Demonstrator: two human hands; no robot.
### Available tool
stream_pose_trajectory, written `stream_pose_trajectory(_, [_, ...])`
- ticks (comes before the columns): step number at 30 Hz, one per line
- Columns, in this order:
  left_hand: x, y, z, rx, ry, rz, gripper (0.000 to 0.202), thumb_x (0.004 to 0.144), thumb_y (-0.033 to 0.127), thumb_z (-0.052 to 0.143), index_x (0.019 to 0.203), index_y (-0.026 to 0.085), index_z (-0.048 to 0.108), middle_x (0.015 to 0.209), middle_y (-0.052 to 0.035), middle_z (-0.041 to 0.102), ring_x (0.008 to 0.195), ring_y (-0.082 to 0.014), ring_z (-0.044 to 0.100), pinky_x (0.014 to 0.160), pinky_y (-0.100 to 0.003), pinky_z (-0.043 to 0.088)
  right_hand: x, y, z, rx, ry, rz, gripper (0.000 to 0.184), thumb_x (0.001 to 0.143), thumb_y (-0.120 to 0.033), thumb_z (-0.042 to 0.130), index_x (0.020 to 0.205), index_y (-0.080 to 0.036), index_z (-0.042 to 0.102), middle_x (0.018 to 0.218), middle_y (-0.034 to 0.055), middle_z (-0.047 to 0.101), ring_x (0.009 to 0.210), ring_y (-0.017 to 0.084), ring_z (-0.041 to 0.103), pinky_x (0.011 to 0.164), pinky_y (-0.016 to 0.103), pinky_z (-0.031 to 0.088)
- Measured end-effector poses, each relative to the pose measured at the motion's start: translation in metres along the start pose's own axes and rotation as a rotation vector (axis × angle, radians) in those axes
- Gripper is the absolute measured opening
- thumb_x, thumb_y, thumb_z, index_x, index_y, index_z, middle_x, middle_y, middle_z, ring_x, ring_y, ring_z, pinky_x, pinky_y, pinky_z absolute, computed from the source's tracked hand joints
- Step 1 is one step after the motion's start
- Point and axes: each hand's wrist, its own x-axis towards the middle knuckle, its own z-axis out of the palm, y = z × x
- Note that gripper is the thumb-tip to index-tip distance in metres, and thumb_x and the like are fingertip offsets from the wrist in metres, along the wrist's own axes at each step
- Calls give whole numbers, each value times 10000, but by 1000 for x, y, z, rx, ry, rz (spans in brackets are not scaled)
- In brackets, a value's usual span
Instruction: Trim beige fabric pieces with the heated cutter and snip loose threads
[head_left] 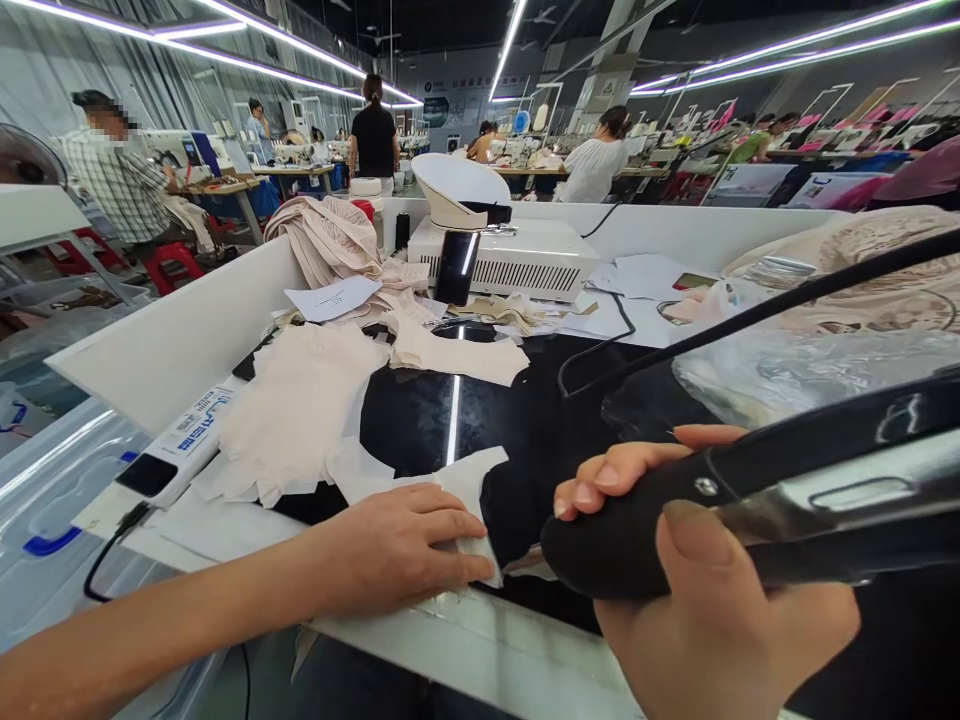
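Note:
My left hand (397, 550) lies flat, fingers stretched out, pressing a pale cut fabric piece (469, 490) onto the glossy black worktop (525, 420) near its front edge. My right hand (705, 600) is closed around the black handle of a large hand tool (757, 510), thumb on top and fingers wrapped over it. The tool's rounded tip hovers just right of the fabric piece. A thin black cord (750, 315) runs from the tool up to the right.
A stack of pale fabric pieces (300, 410) lies left of centre, more scraps (457, 350) behind. A white machine (495, 250) with a dark phone (456, 266) stands at the back. A clear plastic bag (810, 370) sits right. Seated workers fill the hall behind.

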Motion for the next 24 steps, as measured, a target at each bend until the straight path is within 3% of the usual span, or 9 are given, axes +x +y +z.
stream_pose_trajectory(6, [-2, -2, -1, -27, 5, -21, 210, 1094, 207, 562, 1224, 201, 727, 1265, -114, 721, 1175, -221, 675, 1101, -348, 542, 10, 9, 12, -5, 61, -22, 312, 737, -270, 846, 996, -274, 670, 675, -53, 658, 558, 184, 617, 513, 332, 555])
stream_pose_trajectory(16, [3, 3, -2, -45, 10, -39, 229, 1084, 203, 584, 1250, 217, 741, 1294, -131, 700, 1208, -229, 667, 1143, -390, 532, 7, 11, 7, -23, 25, -24, 322, 764, -307, 844, 1024, -277, 658, 693, -54, 655, 554, 187, 623, 529, 348, 554])
stream_pose_trajectory(24, [-2, 4, 1, -75, 11, -82, 248, 1086, 239, 584, 1275, 243, 745, 1360, -140, 662, 1282, -247, 646, 1187, -413, 496, 11, 11, 13, 9, 61, -22, 290, 748, -237, 813, 999, -267, 671, 689, -52, 661, 558, 179, 625, 516, 331, 562])
